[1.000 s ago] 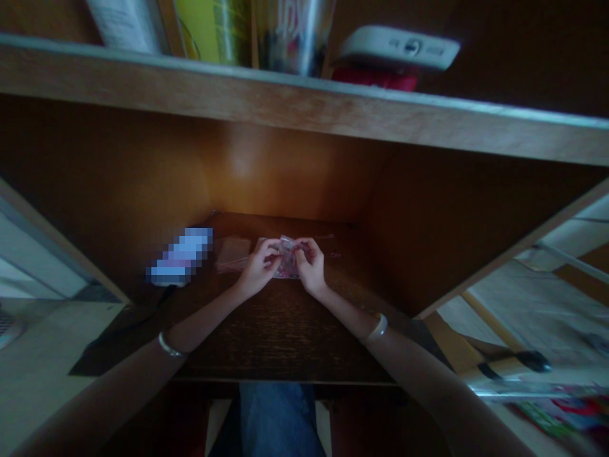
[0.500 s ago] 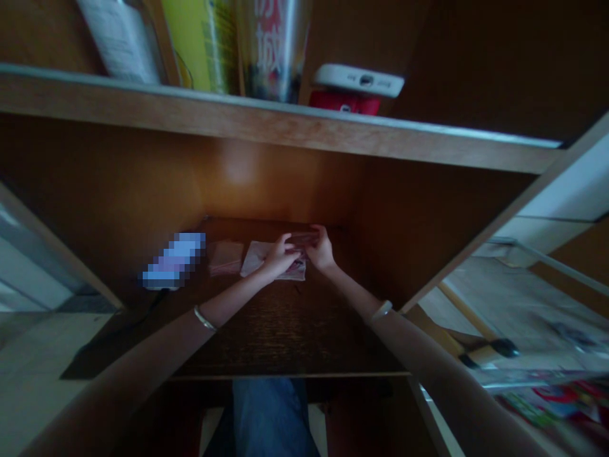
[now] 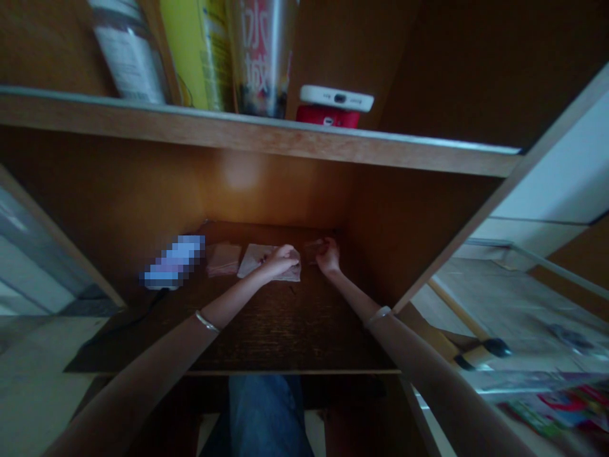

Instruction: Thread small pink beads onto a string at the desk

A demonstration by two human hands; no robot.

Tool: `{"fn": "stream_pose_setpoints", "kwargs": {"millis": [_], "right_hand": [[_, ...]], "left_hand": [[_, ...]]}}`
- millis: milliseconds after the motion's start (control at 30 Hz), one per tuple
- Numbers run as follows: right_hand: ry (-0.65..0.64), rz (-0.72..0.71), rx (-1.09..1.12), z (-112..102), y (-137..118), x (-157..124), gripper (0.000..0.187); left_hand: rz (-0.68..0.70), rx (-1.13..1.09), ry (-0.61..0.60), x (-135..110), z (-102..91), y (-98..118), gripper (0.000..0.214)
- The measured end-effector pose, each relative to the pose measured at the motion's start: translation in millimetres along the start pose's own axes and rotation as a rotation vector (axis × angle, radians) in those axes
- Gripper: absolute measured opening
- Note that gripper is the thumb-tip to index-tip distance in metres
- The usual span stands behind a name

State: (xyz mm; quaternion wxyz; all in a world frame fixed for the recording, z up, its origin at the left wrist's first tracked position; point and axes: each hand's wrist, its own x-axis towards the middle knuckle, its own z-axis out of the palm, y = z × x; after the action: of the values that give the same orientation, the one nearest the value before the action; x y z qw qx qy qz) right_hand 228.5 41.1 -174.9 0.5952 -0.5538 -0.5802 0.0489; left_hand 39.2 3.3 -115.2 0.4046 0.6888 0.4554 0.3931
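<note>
On the dark desk top lies a flat whitish packet (image 3: 251,259) with small dark reddish marks. My left hand (image 3: 282,261) rests over its right part, fingers curled together; whether anything is pinched in them is hidden. To the right, my right hand (image 3: 329,256) is closed on the edge of a thin, see-through plastic bag (image 3: 311,251), held low at the desk surface. Left of the whitish packet sits a small stack of pale pinkish sheets or bags (image 3: 223,259).
A lit phone (image 3: 174,261), blurred out, leans at the left with a cable. Above runs a shelf (image 3: 266,141) bearing a jar (image 3: 128,60), a yellow container (image 3: 197,57), a clear cup (image 3: 261,70) and a white device (image 3: 335,98) on a red box (image 3: 328,117). Wooden side walls enclose the desk.
My hands were close together over the packet. My right hand has since moved apart, slightly down and right, with the see-through bag; my left stays by the packet. The view has tilted slightly.
</note>
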Motion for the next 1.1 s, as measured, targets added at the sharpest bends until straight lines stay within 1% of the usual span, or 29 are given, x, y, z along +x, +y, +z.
{"fn": "stream_pose_setpoints", "kwargs": {"millis": [67,100,133,167,200,233,300,333,400,500,600,667,733,800,867,900,1000,1067,1100], "right_hand": [[0.036,0.051,-0.053,-2,-6,-2,0.046],[0.05,0.074,-0.071,-3,-10,-3,0.048],[0.054,0.088,-0.095,-3,-15,-5,0.05],[0.051,0.09,-0.115,-2,-22,-7,0.051],[0.038,0.072,-0.124,0,-29,-10,0.051],[0.014,0.046,-0.119,4,-38,-13,0.05],[-0.037,0.02,-0.076,12,-58,-22,0.046],[-0.066,0.013,-0.047,16,-68,-27,0.044],[-0.126,-0.024,0.02,25,-89,-37,0.043],[-0.238,-0.127,0.054,33,-116,-51,0.034],[-0.317,-0.178,0.054,35,-131,-58,0.02],[-0.381,-0.181,0.097,35,-136,-61,0.018],[-0.443,-0.168,0.184,35,-138,-63,0.018],[-0.469,-0.141,0.283,34,-141,-64,0.017],[-0.448,-0.098,0.376,33,-144,-65,0.015],[-0.427,-0.07,0.422,31,-145,-66,0.016],[-0.348,-0.004,0.512,27,-146,-66,0.022],[-0.298,0.009,0.515,23,-144,-67,0.021],[-0.278,0.004,0.508,22,-143,-67,0.021]], "left_hand": [[0.069,0.06,0.045,-11,-26.6,-6,0.021],[0.185,0.172,0.065,-18,-41.8,-9,0.019],[0.266,0.288,0.088,-26,-57.5,-13,0.016],[0.298,0.397,0.135,-34,-73.0,-17,0.016],[0.295,0.506,0.186,-43,-87.7,-21,0.016],[0.273,0.603,0.203,-51,-101.0,-24,0.016],[0.2,0.729,0.201,-67,-121.1,-29,0.012],[0.167,0.756,0.204,-74,-127.7,-31,0.012],[0.133,0.779,0.185,-84,-134.7,-33,0.012],[0.132,0.824,0.153,-89,-136.3,-32,0.017],[0.133,0.887,0.172,-87,-136.4,-25,0.024],[0.152,0.883,0.231,-83,-136.3,-17,0.024],[0.194,0.812,0.322,-77,-133.2,-7,0.023],[0.267,0.706,0.41,-71,-124.1,4,0.026],[0.378,0.605,0.442,-66,-108.8,11,0.028],[0.46,0.582,0.436,-63,-99.6,13,0.028],[0.751,0.577,0.269,-58,-72.2,12,0.035],[0.864,0.552,0.175,-56,-59.1,7,0.045],[0.881,0.529,0.159,-55,-55.0,5,0.05]]}}
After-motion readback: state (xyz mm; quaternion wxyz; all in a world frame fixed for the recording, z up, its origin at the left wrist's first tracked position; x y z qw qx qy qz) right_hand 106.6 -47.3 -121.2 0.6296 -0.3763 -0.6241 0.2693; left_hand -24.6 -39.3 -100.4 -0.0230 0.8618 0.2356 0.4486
